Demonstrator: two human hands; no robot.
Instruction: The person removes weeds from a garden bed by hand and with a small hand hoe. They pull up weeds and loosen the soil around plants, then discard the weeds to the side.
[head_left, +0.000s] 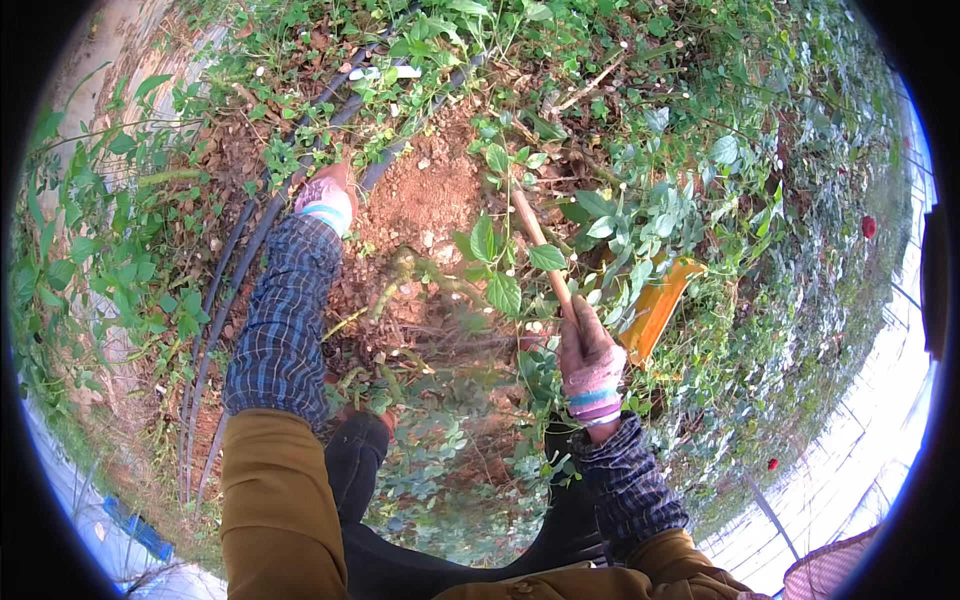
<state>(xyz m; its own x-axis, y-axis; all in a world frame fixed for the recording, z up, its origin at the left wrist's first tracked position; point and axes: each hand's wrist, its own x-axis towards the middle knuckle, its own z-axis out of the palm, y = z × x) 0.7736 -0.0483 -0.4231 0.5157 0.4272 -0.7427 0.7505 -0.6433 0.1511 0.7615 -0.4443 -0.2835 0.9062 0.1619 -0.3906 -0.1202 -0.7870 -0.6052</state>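
My right hand (592, 352), in a soiled pink work glove, is wrapped around a wooden tool handle (541, 236). The handle slants up and to the left; foliage hides its far end, so the kind of tool cannot be told. My left hand (330, 193), also gloved, reaches down to the soil beside black irrigation pipes (259, 238). Its fingers are largely hidden, and whether they hold anything does not show. Bare reddish soil (431, 184) lies between the two hands. Nearer to me, a cut woody plant base (405, 264) with pale greenish stems rises from the ground.
An orange-yellow plastic piece (661, 311) sits among leaves right of my right hand. A white strip (386, 73) lies across the pipes ahead. Leafy shoots (487, 247) stand between my hands. Dense rose-like bushes (795, 225) with red blooms line the right side.
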